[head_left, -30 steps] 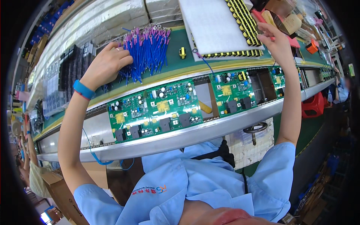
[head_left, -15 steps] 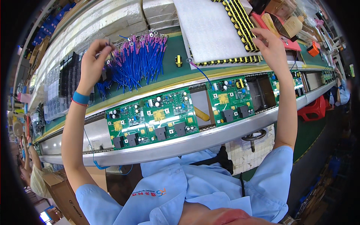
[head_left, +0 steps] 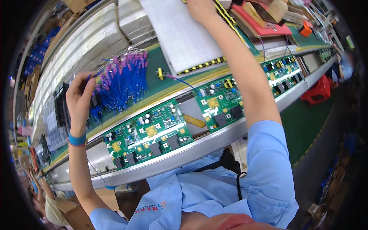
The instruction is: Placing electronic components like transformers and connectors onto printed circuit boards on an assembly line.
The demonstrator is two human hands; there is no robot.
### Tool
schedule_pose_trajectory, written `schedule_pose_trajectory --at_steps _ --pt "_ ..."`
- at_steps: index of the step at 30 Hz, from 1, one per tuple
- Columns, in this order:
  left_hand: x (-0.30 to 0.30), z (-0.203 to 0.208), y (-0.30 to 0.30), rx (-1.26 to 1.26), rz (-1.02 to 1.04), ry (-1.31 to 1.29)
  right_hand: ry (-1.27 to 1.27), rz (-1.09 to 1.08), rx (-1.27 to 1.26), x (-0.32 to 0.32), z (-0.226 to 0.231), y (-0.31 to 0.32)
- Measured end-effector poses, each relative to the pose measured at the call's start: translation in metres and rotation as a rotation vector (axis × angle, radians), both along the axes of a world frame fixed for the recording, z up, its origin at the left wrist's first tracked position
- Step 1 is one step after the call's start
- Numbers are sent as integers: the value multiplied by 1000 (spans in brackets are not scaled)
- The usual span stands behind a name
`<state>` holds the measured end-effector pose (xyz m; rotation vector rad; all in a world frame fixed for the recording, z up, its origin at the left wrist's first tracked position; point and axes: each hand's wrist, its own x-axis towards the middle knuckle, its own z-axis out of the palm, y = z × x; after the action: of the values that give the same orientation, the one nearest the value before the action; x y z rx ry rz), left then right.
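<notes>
My left hand (head_left: 80,96) is at the left edge of a heap of blue wires (head_left: 124,84) with purple sleeves and ring terminals. Its thumb and forefinger are pinched together, a bit of blue wire showing between them. My right arm reaches far across the bench, and my right hand (head_left: 201,10) lies at the top edge of the picture, over the white foam sheet (head_left: 184,36) beside a row of yellow-and-black transformers (head_left: 229,17). Its fingertips are mostly out of view. One loose transformer (head_left: 160,73) stands on the green mat. A wire (head_left: 183,81) runs up from a green circuit board (head_left: 216,103).
Another green circuit board (head_left: 149,132) sits on the metal-edged conveyor rail (head_left: 161,154), with more boards (head_left: 283,74) to the right. Clear plastic trays (head_left: 55,126) stand at the left. A red stool (head_left: 317,91) is on the floor at right, and a red tray (head_left: 264,21) stands at the back.
My right hand has reached farther away and leftward along the transformer row. My left hand has drawn slightly back along the wire heap's left side. The whole view has shifted.
</notes>
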<state>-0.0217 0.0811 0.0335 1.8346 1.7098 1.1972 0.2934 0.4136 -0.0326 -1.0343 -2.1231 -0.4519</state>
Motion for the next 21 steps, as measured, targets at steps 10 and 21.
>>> schedule_pose_trajectory --at_steps 10,21 --pt "7 -17 -13 -85 0 -6 4 -171 99 -14 7 -33" --pt "3 -21 -38 -151 22 24 -3 28 23 4 21 -19"
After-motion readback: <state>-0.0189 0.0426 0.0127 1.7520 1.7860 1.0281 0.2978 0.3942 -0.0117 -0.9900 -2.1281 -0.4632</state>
